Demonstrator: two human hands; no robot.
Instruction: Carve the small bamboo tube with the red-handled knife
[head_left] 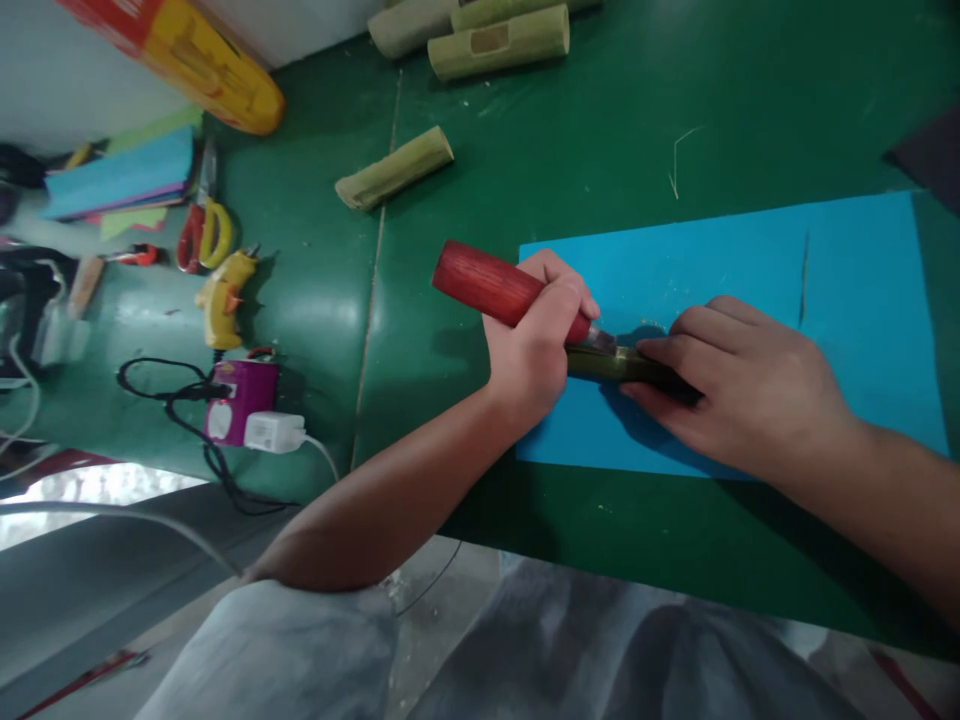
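My left hand [532, 345] is wrapped around a carving tool [487, 283] with a thick red wooden handle. Its short metal blade points right and meets the top of a dark green piece of bamboo [600, 364]. From the other side, my right hand [750, 375] grips the bamboo between thumb and fingers, covering its right end. The left end of the bamboo runs behind my left hand. Both hands are over a blue sheet [862, 300], where small shavings lie near the blade.
A short bamboo piece [395, 168] lies left of the sheet; more bamboo tubes [499, 45] sit at the back. Scissors [217, 233], a yellow glue gun [229, 298], a purple power adapter [244, 395], cords and coloured paper [120, 172] occupy the left side of the green table [315, 300].
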